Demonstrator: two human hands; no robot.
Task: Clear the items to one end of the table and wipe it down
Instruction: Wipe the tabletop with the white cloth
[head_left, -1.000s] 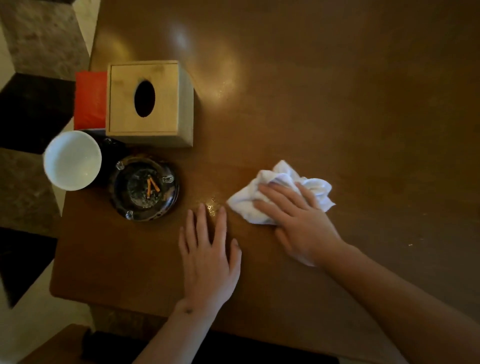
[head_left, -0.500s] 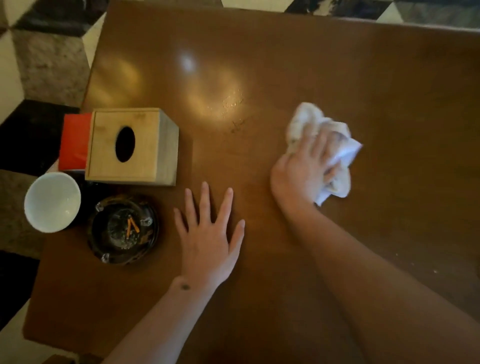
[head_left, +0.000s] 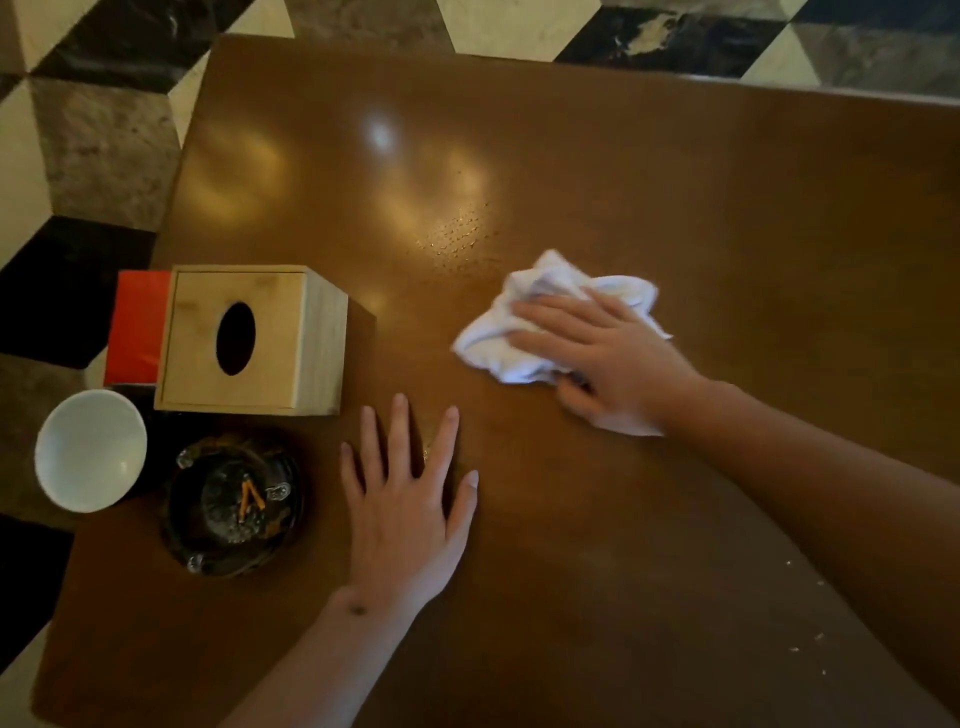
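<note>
A crumpled white cloth lies on the brown wooden table near its middle, and my right hand presses flat on it with fingers pointing left. My left hand rests flat on the table with fingers spread, holding nothing. At the table's left end stand a wooden tissue box, a red box behind it, a white cup and a dark glass ashtray holding orange butts.
Small water droplets glisten on the table beyond the cloth. A few pale crumbs lie near the table's right front. Checkered tile floor surrounds the table on the left and far side.
My right hand has swept the cloth from near the front up and right, then back left toward the table's middle. The view tilted up, showing the far edge. My left hand stayed put.
</note>
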